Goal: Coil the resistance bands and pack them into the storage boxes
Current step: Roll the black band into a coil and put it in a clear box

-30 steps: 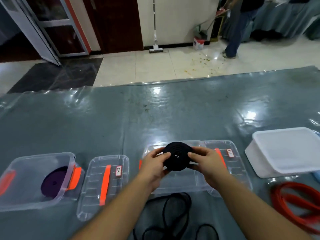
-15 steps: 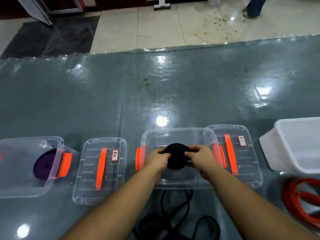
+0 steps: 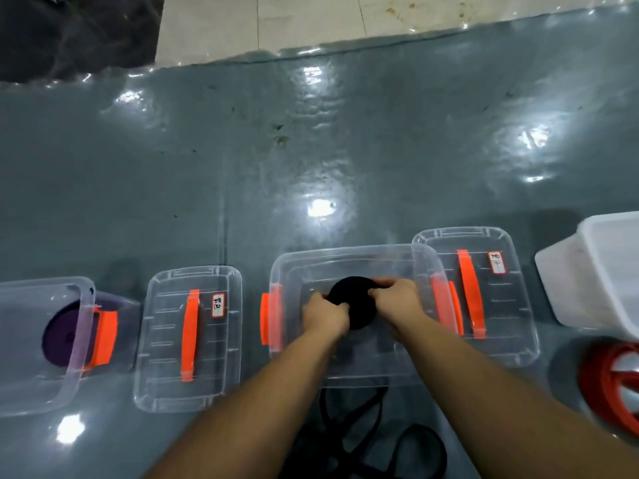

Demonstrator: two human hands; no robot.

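Note:
A tightly coiled black resistance band (image 3: 356, 300) sits low inside the clear middle storage box (image 3: 345, 255), which has orange latches. My left hand (image 3: 325, 314) grips the coil's left side and my right hand (image 3: 394, 299) grips its right side, both reaching down into the box. Loose black bands (image 3: 366, 440) lie on the table by my forearms. A coiled purple band (image 3: 64, 337) rests in the clear box (image 3: 41, 392) at the far left. A red band (image 3: 612, 382) lies at the right edge.
Two clear lids with orange handles lie flat: one (image 3: 188, 337) left of the middle box, one (image 3: 484, 288) right of it and partly under it. A white tub (image 3: 587, 274) stands at the right. The grey plastic-covered table (image 3: 311, 150) stretches away beyond the boxes.
Both hands have lowered the black coil from above the middle box down into it. The camera has tilted downward, so the room beyond has left the view.

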